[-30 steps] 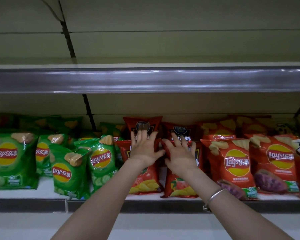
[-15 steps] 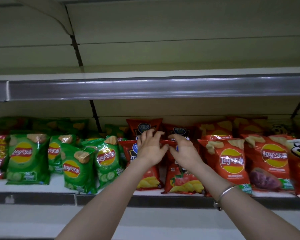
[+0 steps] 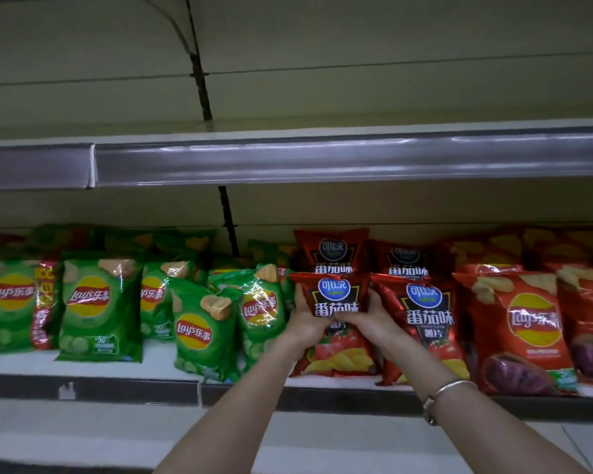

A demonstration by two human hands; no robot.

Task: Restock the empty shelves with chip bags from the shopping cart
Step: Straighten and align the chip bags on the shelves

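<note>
- Here, at the left end of the lower shelf (image 3: 117, 384), the green bags (image 3: 93, 302) read "Lay's 乐事", with a "50" printed low on some. Several of them lean, so we would leave them room.
- Our left hand (image 3: 303, 323) curls its fingers round the left edge of the red bag (image 3: 334, 295), gripping it.
- That bag stands upright near the shelf's front edge, about mid-shelf, in front of another like it. Its blue oval seems to read "可比克", with "番茄味" below in white.
- Our right hand (image 3: 363, 319), a bracelet (image 3: 439, 395) at the wrist, grips the bag's right edge, thumb across the front.
- We judge the step to be seating this bag. Set its bottom flat on the shelf and square its face to the front edge. Hold it lightly so the chips do not crush, and let go only once it stands unaided.
- Just beside it on the right, the second red bag (image 3: 425, 309) carries the same words plus "薯片".
- Toward the right end, the orange bags (image 3: 524, 323) again read "Lay's 乐事".
</note>
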